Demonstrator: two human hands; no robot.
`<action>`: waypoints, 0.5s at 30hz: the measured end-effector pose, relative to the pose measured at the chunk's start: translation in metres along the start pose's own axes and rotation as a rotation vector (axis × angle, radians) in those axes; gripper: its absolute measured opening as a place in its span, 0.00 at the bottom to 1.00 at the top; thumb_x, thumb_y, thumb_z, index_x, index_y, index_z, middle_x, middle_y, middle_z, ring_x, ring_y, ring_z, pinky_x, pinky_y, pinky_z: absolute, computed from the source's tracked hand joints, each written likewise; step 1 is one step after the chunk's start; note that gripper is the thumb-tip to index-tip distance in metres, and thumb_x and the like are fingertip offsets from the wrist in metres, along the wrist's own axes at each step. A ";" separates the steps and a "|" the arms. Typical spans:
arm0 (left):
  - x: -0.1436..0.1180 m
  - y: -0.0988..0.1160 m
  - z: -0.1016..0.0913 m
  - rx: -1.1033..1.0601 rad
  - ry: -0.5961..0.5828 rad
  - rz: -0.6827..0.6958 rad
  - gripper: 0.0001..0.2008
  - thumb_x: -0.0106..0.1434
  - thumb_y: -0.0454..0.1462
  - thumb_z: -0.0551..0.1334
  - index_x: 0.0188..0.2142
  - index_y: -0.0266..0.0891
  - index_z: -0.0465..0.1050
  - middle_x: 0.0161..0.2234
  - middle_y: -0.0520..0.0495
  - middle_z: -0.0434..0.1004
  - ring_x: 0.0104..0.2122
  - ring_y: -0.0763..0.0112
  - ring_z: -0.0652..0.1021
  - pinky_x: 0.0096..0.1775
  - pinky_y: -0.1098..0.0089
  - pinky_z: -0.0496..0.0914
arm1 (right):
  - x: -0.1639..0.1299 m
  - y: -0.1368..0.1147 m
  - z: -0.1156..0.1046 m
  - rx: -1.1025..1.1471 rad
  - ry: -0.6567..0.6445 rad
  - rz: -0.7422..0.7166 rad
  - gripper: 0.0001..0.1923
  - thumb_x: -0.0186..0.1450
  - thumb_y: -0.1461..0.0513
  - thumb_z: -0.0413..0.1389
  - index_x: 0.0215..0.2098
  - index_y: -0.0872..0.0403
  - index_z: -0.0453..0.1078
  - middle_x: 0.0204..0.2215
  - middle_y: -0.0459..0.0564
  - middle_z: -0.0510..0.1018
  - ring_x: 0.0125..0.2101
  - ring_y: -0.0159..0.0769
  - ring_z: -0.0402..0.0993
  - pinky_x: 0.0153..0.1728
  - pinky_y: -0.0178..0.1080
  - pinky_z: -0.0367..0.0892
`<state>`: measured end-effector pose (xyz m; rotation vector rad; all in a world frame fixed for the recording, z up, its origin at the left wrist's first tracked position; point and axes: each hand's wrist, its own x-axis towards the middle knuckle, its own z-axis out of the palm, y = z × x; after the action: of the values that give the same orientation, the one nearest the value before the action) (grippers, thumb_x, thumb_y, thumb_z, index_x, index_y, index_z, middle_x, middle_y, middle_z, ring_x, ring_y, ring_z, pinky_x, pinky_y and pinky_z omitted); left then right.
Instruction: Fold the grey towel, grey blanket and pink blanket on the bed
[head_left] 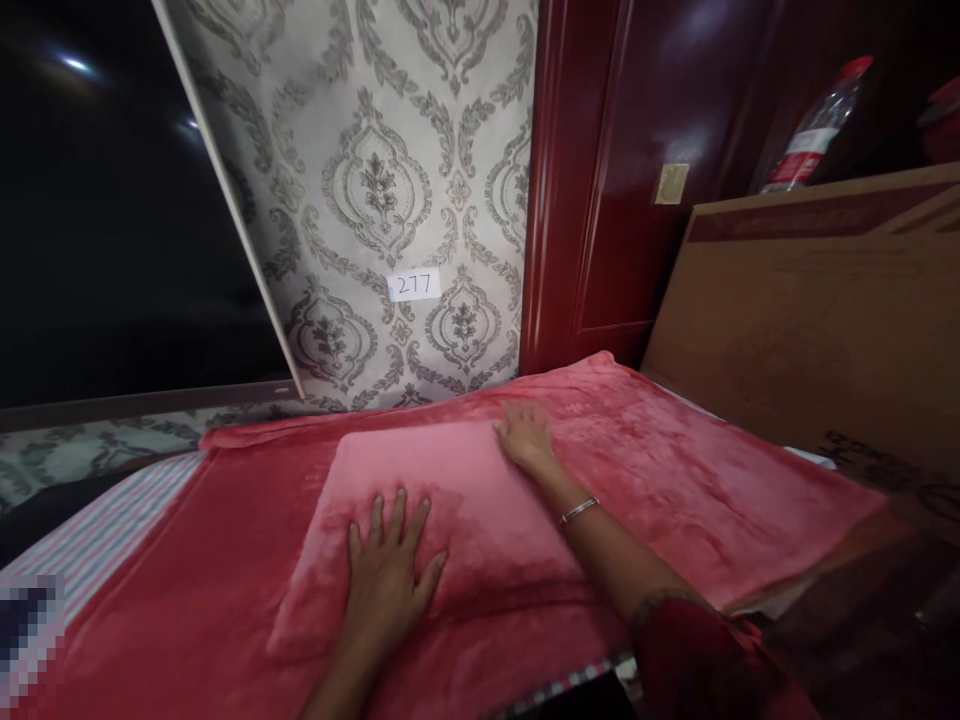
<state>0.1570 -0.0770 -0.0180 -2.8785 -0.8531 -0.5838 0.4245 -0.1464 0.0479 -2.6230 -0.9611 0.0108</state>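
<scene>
Both palms flat, fingers spread: left hand near, right hand far, on red fleece pillow; likely soft, light; grip by edges

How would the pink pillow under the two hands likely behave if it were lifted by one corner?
The pink pillow would probably sag, since it dents under the left hand. It looks light for its size. Its fleecy cover likely grips the pink blanket under the right hand rather than sliding.
</scene>
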 end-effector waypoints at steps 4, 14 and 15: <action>0.000 0.003 -0.003 -0.018 -0.003 -0.017 0.31 0.67 0.47 0.55 0.68 0.46 0.60 0.70 0.38 0.53 0.69 0.38 0.53 0.62 0.33 0.50 | -0.046 -0.038 0.012 0.005 -0.021 -0.449 0.31 0.74 0.50 0.44 0.72 0.45 0.50 0.73 0.53 0.44 0.71 0.51 0.37 0.66 0.60 0.39; -0.002 0.004 -0.006 -0.062 -0.017 -0.027 0.32 0.66 0.47 0.57 0.68 0.43 0.59 0.70 0.38 0.53 0.69 0.38 0.53 0.62 0.31 0.48 | -0.067 -0.026 0.018 -0.051 -0.130 -0.301 0.31 0.74 0.51 0.46 0.72 0.52 0.53 0.72 0.58 0.47 0.71 0.54 0.39 0.66 0.62 0.39; -0.002 0.004 -0.006 -0.075 -0.025 -0.035 0.33 0.66 0.47 0.57 0.68 0.42 0.59 0.70 0.38 0.53 0.69 0.38 0.53 0.63 0.31 0.48 | -0.071 -0.029 0.015 -0.045 -0.124 -0.346 0.31 0.74 0.51 0.46 0.72 0.52 0.52 0.72 0.59 0.47 0.71 0.54 0.39 0.66 0.62 0.39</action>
<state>0.1559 -0.0819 -0.0134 -2.9498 -0.9055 -0.5976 0.3497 -0.1654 0.0355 -2.4831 -1.4614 0.0686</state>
